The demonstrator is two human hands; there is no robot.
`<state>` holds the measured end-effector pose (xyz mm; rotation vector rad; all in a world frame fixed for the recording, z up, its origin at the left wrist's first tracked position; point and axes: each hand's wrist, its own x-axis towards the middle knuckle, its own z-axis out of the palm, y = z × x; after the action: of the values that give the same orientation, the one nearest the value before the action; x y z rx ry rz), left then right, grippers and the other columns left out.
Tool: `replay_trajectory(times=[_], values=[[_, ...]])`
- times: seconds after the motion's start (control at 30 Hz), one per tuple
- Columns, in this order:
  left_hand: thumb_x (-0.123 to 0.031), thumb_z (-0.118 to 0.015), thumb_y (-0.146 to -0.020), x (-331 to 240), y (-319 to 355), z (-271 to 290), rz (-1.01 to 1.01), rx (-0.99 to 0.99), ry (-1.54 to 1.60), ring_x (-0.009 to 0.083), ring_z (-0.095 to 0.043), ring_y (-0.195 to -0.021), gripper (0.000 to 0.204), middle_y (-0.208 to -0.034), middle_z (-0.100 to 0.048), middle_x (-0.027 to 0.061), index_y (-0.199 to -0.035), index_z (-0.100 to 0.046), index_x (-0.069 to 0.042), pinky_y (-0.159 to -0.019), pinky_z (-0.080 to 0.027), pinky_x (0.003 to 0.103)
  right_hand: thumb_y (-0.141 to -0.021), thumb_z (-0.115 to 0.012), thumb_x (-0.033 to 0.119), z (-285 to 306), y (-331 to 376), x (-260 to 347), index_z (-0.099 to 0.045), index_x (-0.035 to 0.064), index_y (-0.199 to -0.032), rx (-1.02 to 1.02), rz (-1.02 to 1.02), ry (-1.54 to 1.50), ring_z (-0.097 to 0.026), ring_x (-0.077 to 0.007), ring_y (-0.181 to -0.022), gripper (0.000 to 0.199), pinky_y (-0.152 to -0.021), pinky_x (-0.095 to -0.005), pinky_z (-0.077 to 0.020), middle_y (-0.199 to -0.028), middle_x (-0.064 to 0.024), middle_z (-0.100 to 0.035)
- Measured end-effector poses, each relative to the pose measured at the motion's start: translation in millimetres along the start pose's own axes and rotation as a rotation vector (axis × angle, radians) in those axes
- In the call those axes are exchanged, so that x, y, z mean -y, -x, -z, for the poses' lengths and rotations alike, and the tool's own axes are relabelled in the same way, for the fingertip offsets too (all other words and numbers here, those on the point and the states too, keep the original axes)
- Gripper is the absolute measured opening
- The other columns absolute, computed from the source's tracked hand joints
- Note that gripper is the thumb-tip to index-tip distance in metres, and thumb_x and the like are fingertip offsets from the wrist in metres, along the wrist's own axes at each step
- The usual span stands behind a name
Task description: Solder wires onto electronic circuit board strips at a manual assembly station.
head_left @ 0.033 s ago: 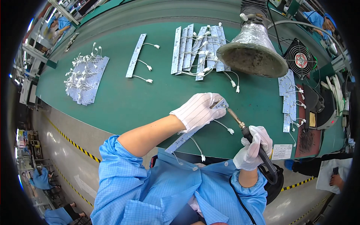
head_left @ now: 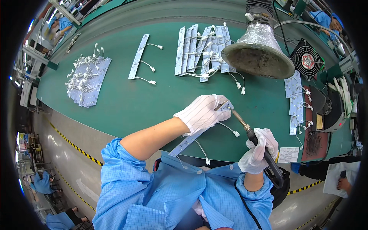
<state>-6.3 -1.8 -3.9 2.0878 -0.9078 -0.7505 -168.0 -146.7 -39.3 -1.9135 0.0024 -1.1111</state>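
My left hand [head_left: 203, 113], in a white striped glove, is closed on a narrow white circuit board strip [head_left: 186, 145]. The strip slants from near my body up to my fingertips, and white wires with small plugs hang from its side. The glove hides its middle part. My right hand [head_left: 260, 151], also gloved, grips the black handle of a soldering iron [head_left: 251, 135]. The iron's metal tip points up and left and meets, or nearly meets, the strip's far end by my left fingertips. Whether they touch I cannot tell.
A metal fume hood [head_left: 257, 57] hangs over the green bench [head_left: 122, 105]. Wired strips lie in a left pile [head_left: 90, 82], singly [head_left: 138, 57], in a far group [head_left: 186, 51] and at right [head_left: 295, 103]. A fan [head_left: 306, 60] and black soldering station [head_left: 326, 107] stand right.
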Motion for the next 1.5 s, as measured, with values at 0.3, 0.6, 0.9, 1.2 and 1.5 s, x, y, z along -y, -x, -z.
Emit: replay_trajectory(times=[0.3,0.6,0.9,1.2,1.5], values=[[-0.028,-0.060,-0.083,5.0,0.0,-6.0,-0.114,-0.072,-0.001,0.0390,-0.059,-0.079,0.033,-0.084,-0.062,0.0225,-0.100,-0.061,0.001,-0.071,-0.047,0.042,-0.085,-0.045,0.009,1.2,-1.3,-1.0,-0.052,-0.0053,-0.096,0.077,-0.040,-0.022,-0.060,-0.0259,-0.079,0.019,-0.073,-0.0364,-0.0512,-0.090,-0.0184,-0.062],[-0.030,-0.058,-0.086,1.2,0.7,-2.8,-0.047,-0.014,-0.064,0.0269,-0.060,-0.077,0.033,-0.088,-0.063,0.0154,-0.106,-0.063,-0.004,-0.072,-0.048,0.034,-0.085,-0.046,0.013,2.8,-3.2,1.7,-0.052,-0.0055,-0.097,0.101,-0.007,0.037,-0.060,-0.0269,-0.080,0.023,-0.075,-0.0368,-0.0507,-0.091,-0.0188,-0.062],[-0.026,-0.059,-0.084,3.8,1.3,-5.0,-0.160,-0.079,-0.066,0.0405,-0.058,-0.074,0.033,-0.081,-0.060,0.0235,-0.104,-0.060,0.000,-0.067,-0.047,0.044,-0.086,-0.045,0.014,0.6,-1.8,1.8,-0.051,-0.0055,-0.096,0.088,-0.071,-0.009,-0.060,-0.0270,-0.081,0.023,-0.075,-0.0365,-0.0505,-0.091,-0.0195,-0.061],[-0.031,-0.059,-0.085,2.1,0.6,-2.7,-0.114,-0.035,-0.118,0.0312,-0.059,-0.077,0.034,-0.087,-0.063,0.0172,-0.106,-0.062,-0.003,-0.071,-0.048,0.037,-0.082,-0.054,0.010,-1.3,-6.4,-4.3,-0.052,0.0014,-0.104,0.078,0.036,-0.006,-0.051,-0.0226,-0.064,0.023,-0.059,-0.0337,-0.0441,-0.084,-0.0136,-0.063],[-0.030,-0.060,-0.085,0.8,-0.2,0.8,-0.033,0.002,-0.011,0.0240,-0.059,-0.075,0.035,-0.087,-0.064,0.0142,-0.107,-0.062,-0.003,-0.071,-0.048,0.034,-0.082,-0.051,0.006,-1.5,-0.5,-4.6,-0.053,-0.0018,-0.099,-0.040,-0.083,-0.020,-0.054,-0.0224,-0.064,0.019,-0.056,-0.0321,-0.0451,-0.081,-0.0172,-0.063]])
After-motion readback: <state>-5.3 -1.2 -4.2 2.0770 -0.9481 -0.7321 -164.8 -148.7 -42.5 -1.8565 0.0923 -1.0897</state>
